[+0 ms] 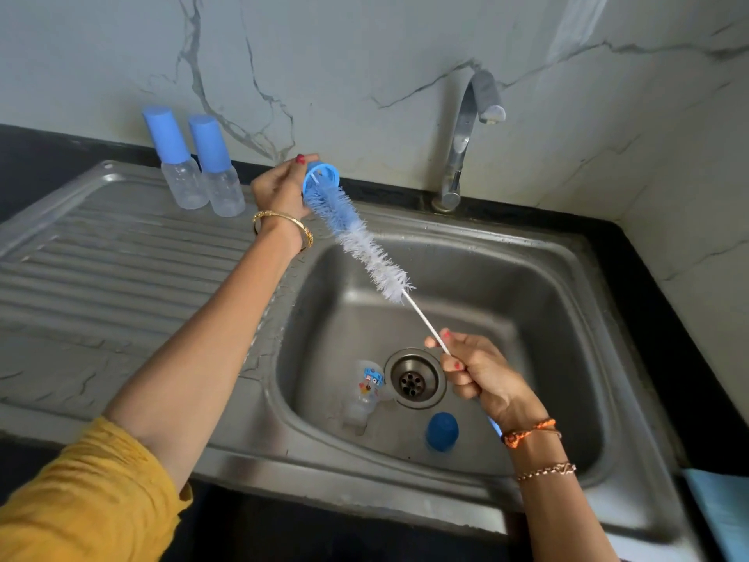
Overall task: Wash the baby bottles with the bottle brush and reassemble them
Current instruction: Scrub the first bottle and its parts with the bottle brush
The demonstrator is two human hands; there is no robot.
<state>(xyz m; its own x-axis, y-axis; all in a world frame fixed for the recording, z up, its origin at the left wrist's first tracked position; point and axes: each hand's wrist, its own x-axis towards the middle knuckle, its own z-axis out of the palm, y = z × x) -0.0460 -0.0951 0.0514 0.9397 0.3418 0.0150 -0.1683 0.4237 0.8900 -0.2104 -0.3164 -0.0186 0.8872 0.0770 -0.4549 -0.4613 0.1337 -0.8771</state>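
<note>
My left hand (279,184) grips a blue bottle collar ring (320,181) above the sink's far left corner. My right hand (478,371) holds the white handle of the bottle brush (364,241) over the basin; the brush's blue and white bristled end pokes into the ring. A clear bottle body (364,389) with printed pictures lies on the basin floor beside the drain. A blue cap (441,432) lies near it at the basin's front. Two assembled bottles with blue caps (178,156), (217,164) stand upright at the back of the drainboard.
The steel sink basin (527,302) has a round drain (413,379) in its middle. A ribbed drainboard (101,257) stretches to the left. A curved steel tap (466,139) rises behind the basin, with no water running. A marble wall stands behind.
</note>
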